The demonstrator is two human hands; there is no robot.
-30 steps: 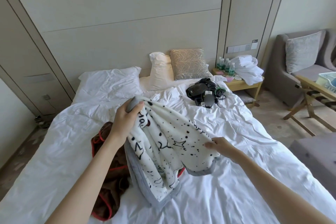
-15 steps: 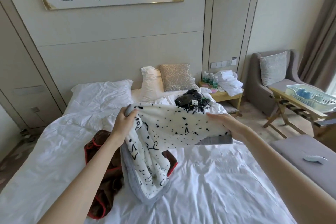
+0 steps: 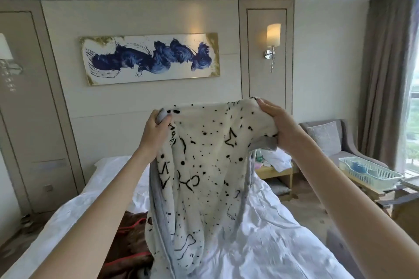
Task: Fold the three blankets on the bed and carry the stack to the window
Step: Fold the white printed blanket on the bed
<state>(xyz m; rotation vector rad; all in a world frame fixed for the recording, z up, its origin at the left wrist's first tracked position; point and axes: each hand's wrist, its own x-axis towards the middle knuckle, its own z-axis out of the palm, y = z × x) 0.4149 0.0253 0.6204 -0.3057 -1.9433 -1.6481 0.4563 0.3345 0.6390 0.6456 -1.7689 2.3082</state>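
Holds one white blanket (image 3: 204, 165) up above the bed (image 3: 272, 244) by its top edge, pinching a grey-edged corner in the left grip (image 3: 156, 129) and clutching the other end in the right grip (image 3: 278, 124). Hangs in loose folds down over the bed. Carries black stars, dots and looped lines, plus letter-like marks just below the left grip, too blurred to read.

Two blankets in view: the white one, and one brown blanket (image 3: 131, 240) with red trim, crumpled on the bed, left of the white one and partly behind it.

On the wall above the bed: one blue painting (image 3: 149, 59), two lamps (image 3: 273, 36), one at each side.

Right of the bed: one nightstand (image 3: 274, 172), one armchair (image 3: 353, 154) with one cushion (image 3: 326, 138), one pale-blue rack (image 3: 367, 172), a curtain (image 3: 385, 75) and the window (image 3: 413, 120).
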